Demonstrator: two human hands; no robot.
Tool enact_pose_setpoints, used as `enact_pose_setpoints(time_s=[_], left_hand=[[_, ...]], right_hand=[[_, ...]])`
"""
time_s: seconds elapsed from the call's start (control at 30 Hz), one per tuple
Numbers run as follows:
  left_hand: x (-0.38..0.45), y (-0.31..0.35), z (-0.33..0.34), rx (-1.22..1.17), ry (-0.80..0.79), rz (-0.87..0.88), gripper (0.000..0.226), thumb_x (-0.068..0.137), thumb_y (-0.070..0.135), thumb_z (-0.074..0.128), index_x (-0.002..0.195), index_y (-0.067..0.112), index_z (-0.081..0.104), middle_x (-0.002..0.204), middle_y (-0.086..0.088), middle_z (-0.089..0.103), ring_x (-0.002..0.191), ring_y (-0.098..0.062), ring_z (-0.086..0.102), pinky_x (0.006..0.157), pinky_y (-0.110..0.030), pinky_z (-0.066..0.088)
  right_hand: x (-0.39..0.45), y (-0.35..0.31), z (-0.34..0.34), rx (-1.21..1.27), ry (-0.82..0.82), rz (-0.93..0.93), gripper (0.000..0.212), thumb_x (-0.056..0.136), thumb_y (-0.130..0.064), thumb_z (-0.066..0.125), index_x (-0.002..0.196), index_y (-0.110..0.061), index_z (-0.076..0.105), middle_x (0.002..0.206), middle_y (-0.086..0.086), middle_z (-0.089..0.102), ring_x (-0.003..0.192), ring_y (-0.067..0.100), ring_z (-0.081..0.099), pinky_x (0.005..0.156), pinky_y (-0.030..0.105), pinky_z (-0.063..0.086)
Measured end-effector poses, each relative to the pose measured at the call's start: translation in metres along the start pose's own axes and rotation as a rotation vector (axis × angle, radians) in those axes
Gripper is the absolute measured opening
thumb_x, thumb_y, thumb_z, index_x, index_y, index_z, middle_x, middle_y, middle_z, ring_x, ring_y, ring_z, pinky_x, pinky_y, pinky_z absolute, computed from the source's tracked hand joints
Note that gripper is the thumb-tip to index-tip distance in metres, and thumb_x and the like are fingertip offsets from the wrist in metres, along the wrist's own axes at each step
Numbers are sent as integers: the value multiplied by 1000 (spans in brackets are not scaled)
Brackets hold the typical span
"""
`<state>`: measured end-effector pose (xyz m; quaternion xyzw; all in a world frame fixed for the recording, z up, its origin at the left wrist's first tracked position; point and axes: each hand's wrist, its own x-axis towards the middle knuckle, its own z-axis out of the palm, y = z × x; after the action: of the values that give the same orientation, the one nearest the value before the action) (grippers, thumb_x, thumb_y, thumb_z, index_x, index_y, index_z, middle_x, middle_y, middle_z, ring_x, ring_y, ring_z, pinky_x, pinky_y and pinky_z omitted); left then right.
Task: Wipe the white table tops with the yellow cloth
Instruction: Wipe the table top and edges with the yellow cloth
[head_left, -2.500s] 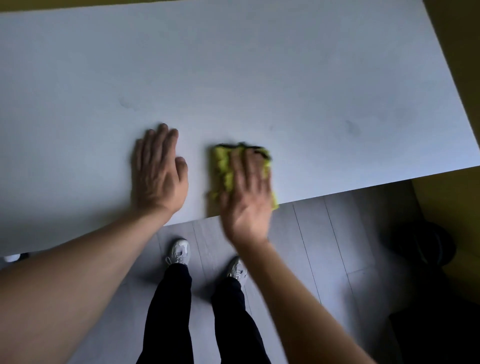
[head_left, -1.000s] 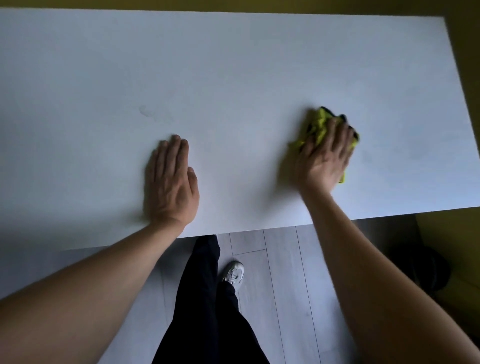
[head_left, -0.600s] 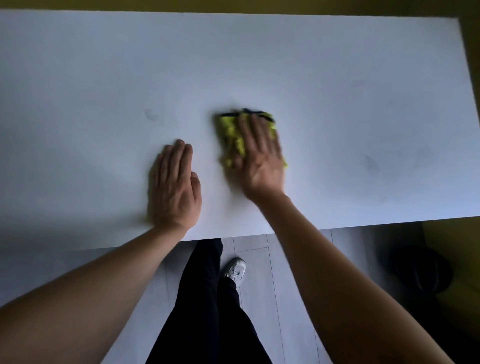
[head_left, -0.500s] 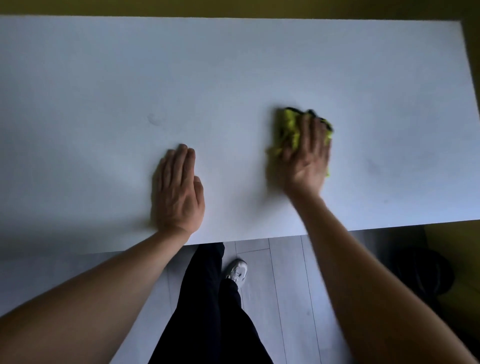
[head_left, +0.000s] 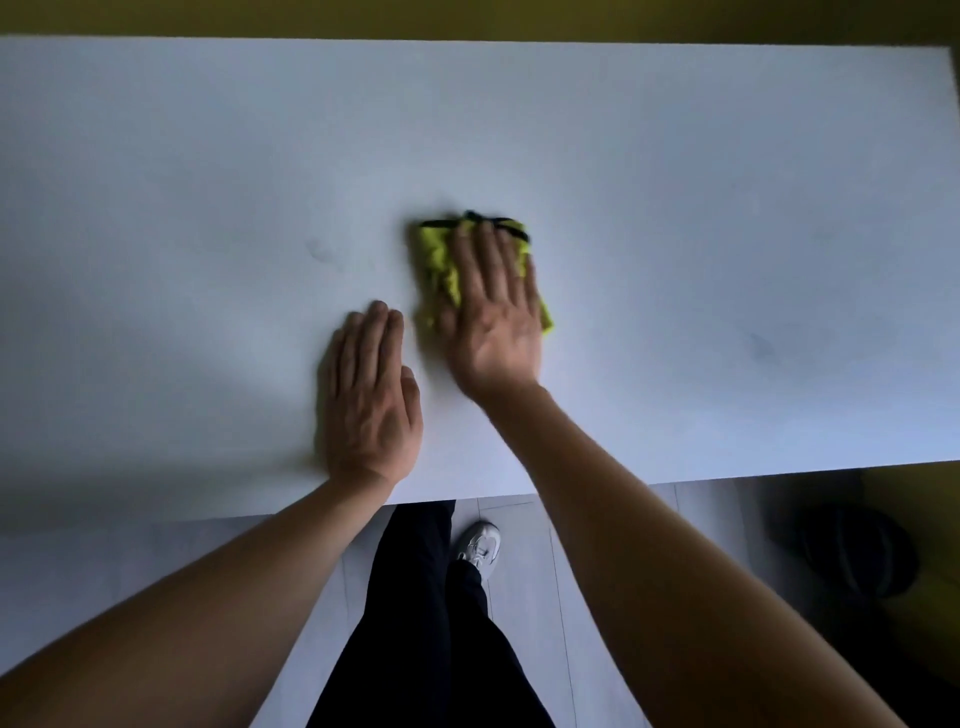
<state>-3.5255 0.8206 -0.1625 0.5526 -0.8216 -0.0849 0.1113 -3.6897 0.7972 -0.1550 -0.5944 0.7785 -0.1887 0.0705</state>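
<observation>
Okay, quick pass: my right hand (head_left: 493, 322) lies flat on the yellow cloth (head_left: 439, 270), fingers straight and pressed close together, palm down, nothing curled. Cloth sits mid-table on the white table top (head_left: 675, 208), folded, its long axis running away from me, poking out left of and beyond the fingers. My left hand (head_left: 371, 395) is flat too, fingers together, bracing on the table just beside the cloth's near-left corner. That hand blocks a leftward stroke, I reckon; rightward is open surface. Faint smudge (head_left: 322, 252) left of the cloth, another mark (head_left: 761, 345) far right. White shoe (head_left: 480, 545) on the floor below.
</observation>
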Motion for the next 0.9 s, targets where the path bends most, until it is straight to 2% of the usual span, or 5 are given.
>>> enact_pose_setpoints(time_s=[0.2,0.43,0.57,0.73,0.9], left_hand=[[1,-2,0,10,5,13,58,103,18,39,160,6,38,168,-11,34,156,-34,31,127,-49,25],[27,1,-8,-18,-10,-17,51,89,18,46,138,8,54,151,-14,51,125,-41,52,105,-50,40],[66,-13,-6,-7,16,24,55,95,17,45,149,7,49,161,-15,43,140,-42,45,118,-52,32],[105,-28,0,22,29,30,59,98,20,41,156,8,43,167,-14,36,152,-38,35,127,-47,19],[127,-31,1,-41,96,0,59,93,15,42,151,1,48,161,-19,44,150,-39,40,124,-52,28]], right_hand=[[6,37,-6,2,1,-114,63,99,-43,47,155,-14,37,162,11,31,152,28,24,122,48,21],[29,168,-59,-89,76,399,64,100,-42,32,158,-16,26,166,6,21,153,28,16,125,45,11],[39,157,-56,-116,153,641,64,102,-44,26,159,-15,23,166,8,19,154,25,13,125,47,9],[49,65,-18,-44,98,229,71,92,-42,40,154,-7,35,161,16,30,150,37,24,123,52,16],[61,-12,16,-9,-27,-134,62,101,-44,46,155,-16,36,163,10,30,153,25,22,123,47,19]])
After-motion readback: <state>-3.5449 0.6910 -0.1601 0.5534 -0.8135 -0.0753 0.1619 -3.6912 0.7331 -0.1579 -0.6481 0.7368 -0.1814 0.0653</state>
